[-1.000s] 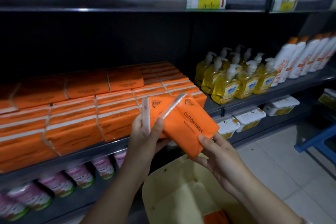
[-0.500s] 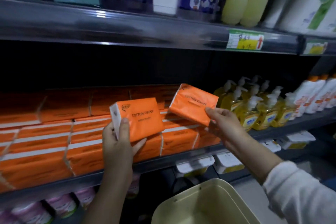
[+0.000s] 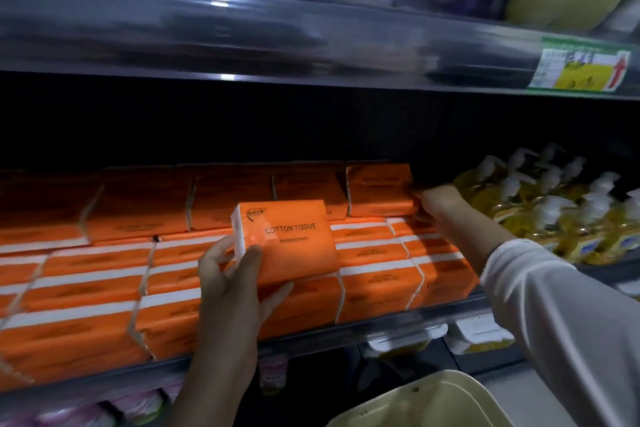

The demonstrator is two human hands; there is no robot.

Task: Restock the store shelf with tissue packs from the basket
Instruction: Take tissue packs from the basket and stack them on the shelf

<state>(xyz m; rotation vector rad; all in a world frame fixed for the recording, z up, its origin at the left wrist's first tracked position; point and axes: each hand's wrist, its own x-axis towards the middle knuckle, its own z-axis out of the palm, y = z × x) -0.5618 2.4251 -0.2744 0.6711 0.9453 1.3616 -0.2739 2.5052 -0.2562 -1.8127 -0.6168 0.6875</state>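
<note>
Orange tissue packs in hands: two. Left hand (image 3: 228, 274) grips first pack (image 3: 287, 243); right hand (image 3: 437, 200) grips second pack (image 3: 379, 189), now on stack (image 3: 374, 253), airborne before.

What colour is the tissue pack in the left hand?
The pack is orange with a white end; head view.

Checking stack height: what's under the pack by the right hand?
Stacked orange packs with white bands lie under that pack. The right hand covers its right end; the shelf board below is hidden.
</note>
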